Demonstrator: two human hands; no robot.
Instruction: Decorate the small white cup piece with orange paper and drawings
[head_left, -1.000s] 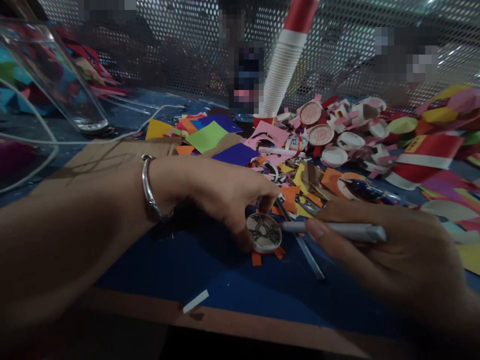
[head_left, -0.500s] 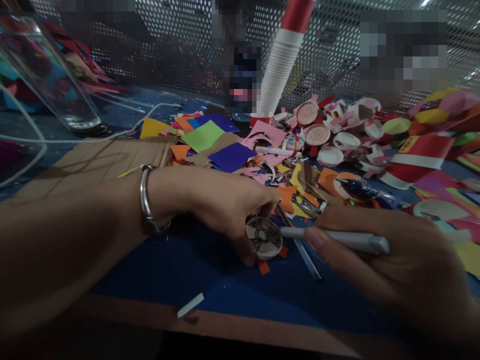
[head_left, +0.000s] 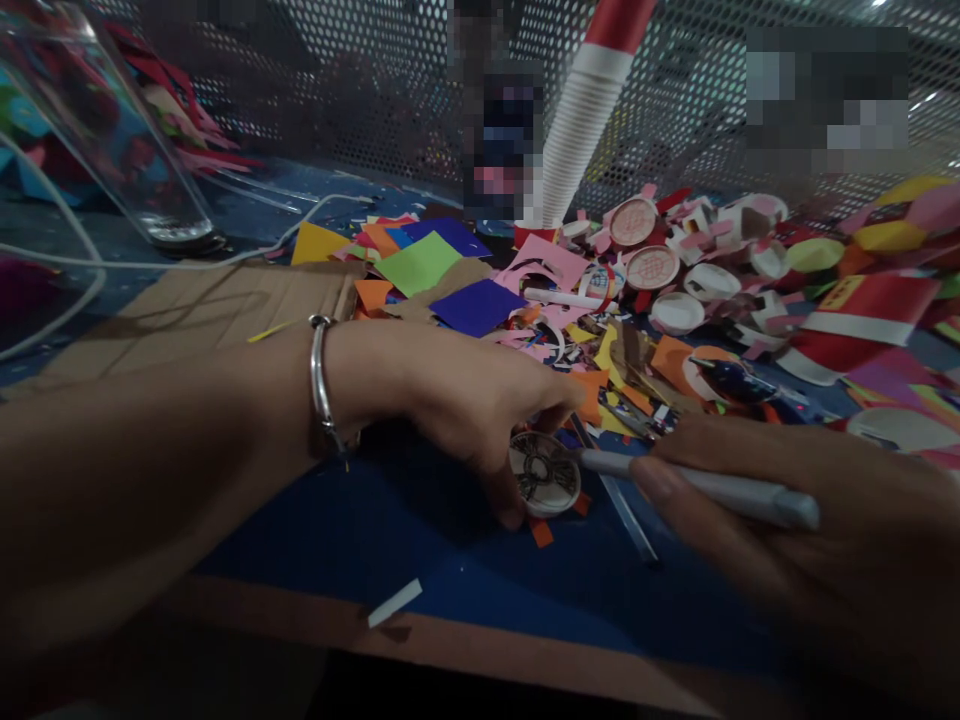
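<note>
My left hand [head_left: 480, 400], with a silver bangle at the wrist, grips a small round paper cup base [head_left: 546, 478] by its side. Dark lines form a ring with radiating strokes on its pale face. Orange paper tabs [head_left: 541, 532] stick out beneath it. My right hand [head_left: 772, 510] is closed around a grey marker pen [head_left: 720, 487], whose tip meets or nearly meets the right part of the drawn face. A thin clear strip [head_left: 628, 520] lies on the blue table between the two hands.
Behind my hands lie coloured paper scraps [head_left: 480, 308] and a heap of cut cup pieces [head_left: 705, 285]. A tall cup stack [head_left: 589, 110] leans at the back. At left are cardboard [head_left: 187, 310], a white cable [head_left: 97, 262] and a glass vessel [head_left: 142, 150]. A white paper strip [head_left: 395, 603] lies near the front edge.
The whole view has shifted, so things appear slightly farther right. Both hands keep their holds on the cup base and the marker, and the pen is tilted a little differently.
</note>
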